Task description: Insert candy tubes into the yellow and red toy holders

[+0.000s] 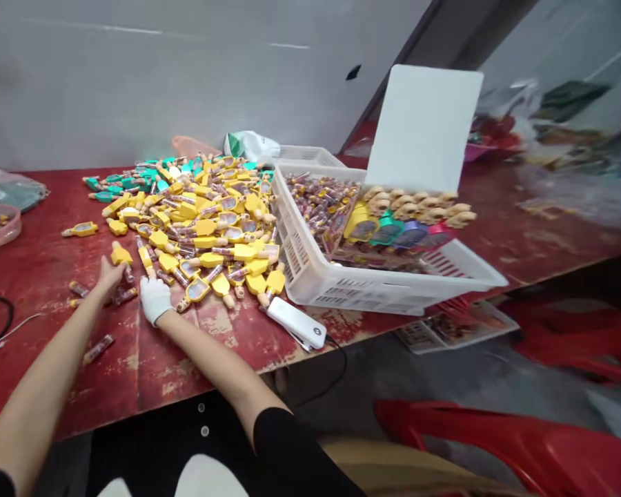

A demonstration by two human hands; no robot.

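Note:
My left hand (112, 273) is bare and closed around a small yellow paddle-shaped mirror piece (121, 253) with a tan knob. My right hand (155, 298), in a white glove, pinches another yellow mirror piece (145, 258) with a printed clear tube at its end. The fingertips of both hands are small and partly hidden. Just beyond them spreads a large pile of similar yellow pieces (204, 226), some showing a shiny face. Several printed clear tubes (125, 296) lie beside my left hand, and one more tube (98, 349) lies nearer the table edge.
Green pieces (129, 183) lie behind the pile. Right of it stands a white crate (310, 273) of tubes, with a display box (393, 228) and white board (424, 128). A white corded device (297, 322) sits near the edge. A pink basket (0, 231) is far left; red stools (497, 435) stand lower right.

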